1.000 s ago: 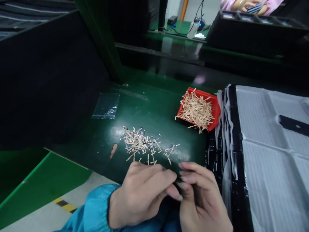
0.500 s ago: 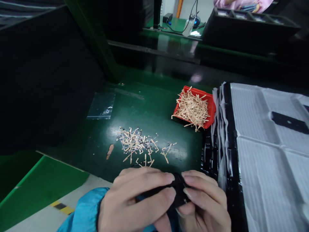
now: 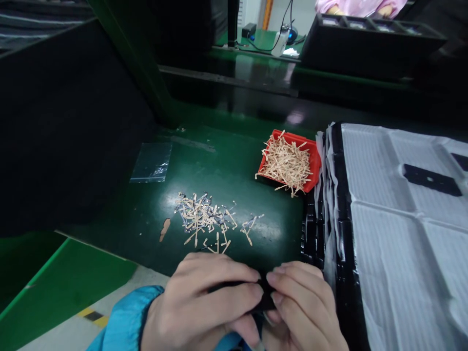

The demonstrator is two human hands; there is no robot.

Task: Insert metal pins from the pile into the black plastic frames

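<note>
Between my two hands, near the bottom of the head view, is a small flat black part (image 3: 266, 292), mostly covered by fingers. My left hand (image 3: 208, 297) is closed on its left side, the fingertips pressed over the top. My right hand (image 3: 302, 302) pinches the right end, with the thumb underneath. Just beyond the hands lies a loose pile of small thin strips (image 3: 201, 213), tan and silvery, on the green table (image 3: 219, 165). A smaller cluster of strips (image 3: 250, 226) sits to its right.
A red bin (image 3: 313, 161) heaped with tan strips stands at the back right. Beside it are stacked black trays with white sheeting (image 3: 387, 229). A clear zip bag (image 3: 151, 162) and a tan scrap (image 3: 165, 229) lie left. Across the bench, a person in pink (image 3: 360, 7) works behind a black divided box (image 3: 373, 48).
The black part has tilted and shows less of its face between my fingers. My right hand has shifted slightly left. The whole view has moved a little.
</note>
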